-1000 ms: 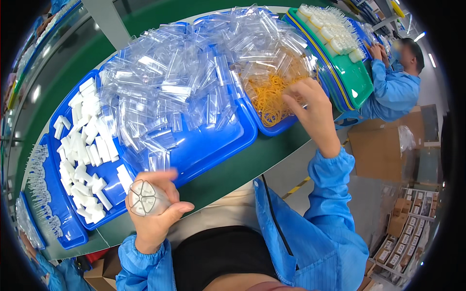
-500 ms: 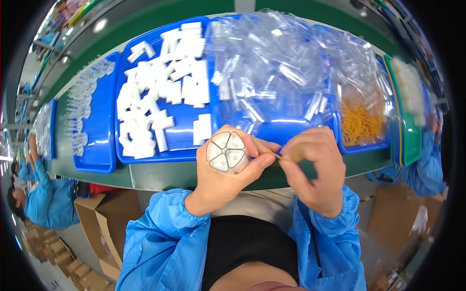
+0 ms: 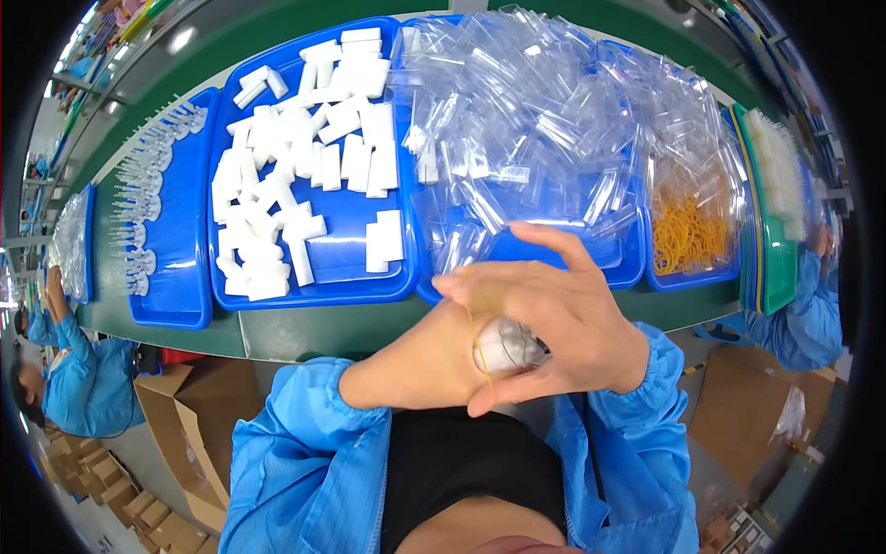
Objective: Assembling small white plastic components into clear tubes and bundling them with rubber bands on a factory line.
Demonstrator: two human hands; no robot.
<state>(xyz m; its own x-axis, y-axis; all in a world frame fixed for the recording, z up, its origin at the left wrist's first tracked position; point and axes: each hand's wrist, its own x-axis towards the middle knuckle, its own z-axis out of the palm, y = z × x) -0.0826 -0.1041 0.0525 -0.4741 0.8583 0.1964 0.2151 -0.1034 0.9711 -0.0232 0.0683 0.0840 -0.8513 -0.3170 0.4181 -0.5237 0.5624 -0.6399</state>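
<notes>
My left hand [image 3: 429, 346] is wrapped round a round bundle of clear, wedge-shaped tubes with white inside [image 3: 503, 349]; its fingers are largely hidden behind my right hand. A thin yellow rubber band [image 3: 478, 343] runs across beside the bundle, stretched between the thumb and fingers of my right hand [image 3: 577, 319]. That hand arches over the bundle's end, with one finger lifted away. In front of both hands lies a blue tray [image 3: 544, 247] heaped with clear plastic tubes [image 3: 526, 111]. Yellow rubber bands [image 3: 685, 235] lie piled in the tray to its right.
White blocks [image 3: 355, 157] fill a blue tray [image 3: 355, 288] at the left. Further left, another blue tray [image 3: 180, 286] holds clear stemmed plastic parts [image 3: 152, 185]. Stacked trays [image 3: 780, 277] stand far right. Open cardboard boxes [image 3: 198, 415] flank me; co-workers [image 3: 88, 379] sit at both sides.
The bundle has turned from facing up and moved right. My right hand has come over its end, and the rubber band is now stretched wide between its fingers and thumb.
</notes>
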